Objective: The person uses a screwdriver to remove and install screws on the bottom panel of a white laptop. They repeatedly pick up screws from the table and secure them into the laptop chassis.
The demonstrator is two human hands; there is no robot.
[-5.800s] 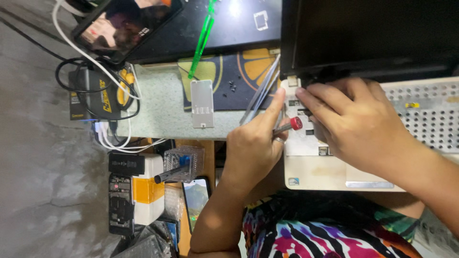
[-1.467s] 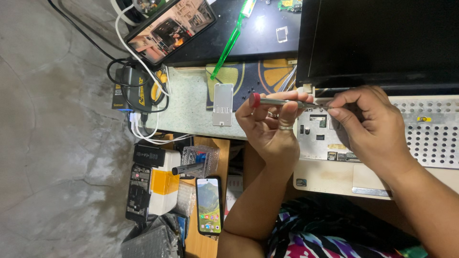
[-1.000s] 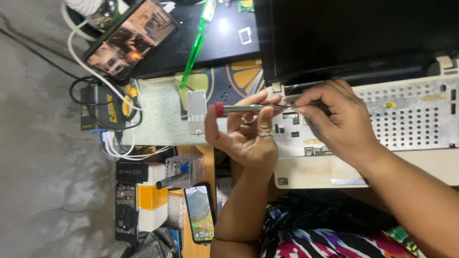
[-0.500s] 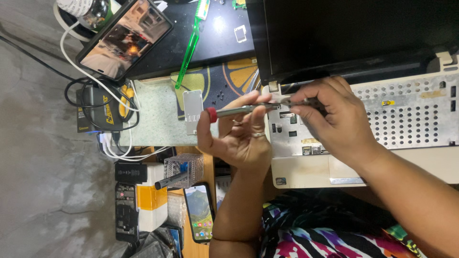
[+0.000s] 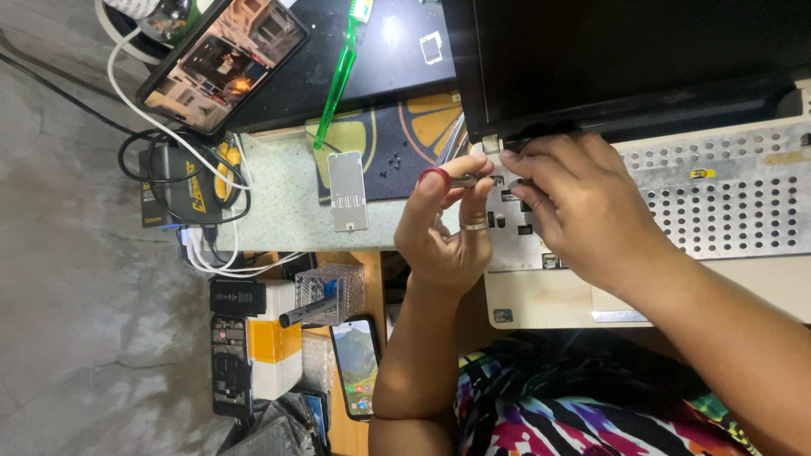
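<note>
Left hand (image 5: 443, 232) is pinching a screwdriver (image 5: 460, 180) by its shaft — right hand (image 5: 574, 207) is pressing closed fingertips on the laptop (image 5: 735, 194) hinge, holding nothing

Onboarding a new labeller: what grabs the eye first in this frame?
Both hands at centre: the left hand pinches a slim screwdriver, its tip by the right hand on the opened laptop with its bare perforated metal plate. At upper left a lit phone and a green toothbrush lie on the bench.

Lit phone screen (image 5: 224, 61) top left; second lit phone (image 5: 355, 365) below; dark laptop screen (image 5: 625, 59) top right; white-orange box (image 5: 272, 348) bottom left.
</note>
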